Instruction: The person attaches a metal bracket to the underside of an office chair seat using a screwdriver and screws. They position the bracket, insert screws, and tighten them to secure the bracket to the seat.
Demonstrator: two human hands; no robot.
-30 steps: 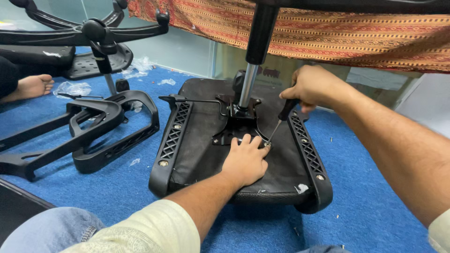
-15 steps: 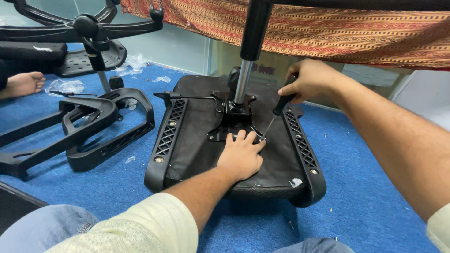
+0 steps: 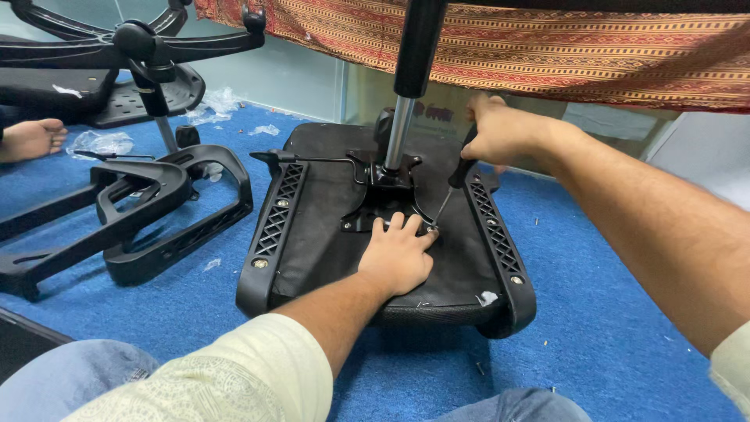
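Right hand (image 3: 500, 129) has raised the slim black-handled screwdriver (image 3: 457, 178).

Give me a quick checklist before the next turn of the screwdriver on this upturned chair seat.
1. Right hand grips the screwdriver handle: ok.
2. Tip meets the screw at the mounting plate edge: cannot tell, too small and half hidden by fingers.
3. Left hand lies flat on the seat, steadying it: ok.
4. Left fingertips are clear of the tip: not ok, they sit right beside it.
5. Seat lies flat on the blue carpet: ok.
6. Gas cylinder stands upright in the plate: ok.
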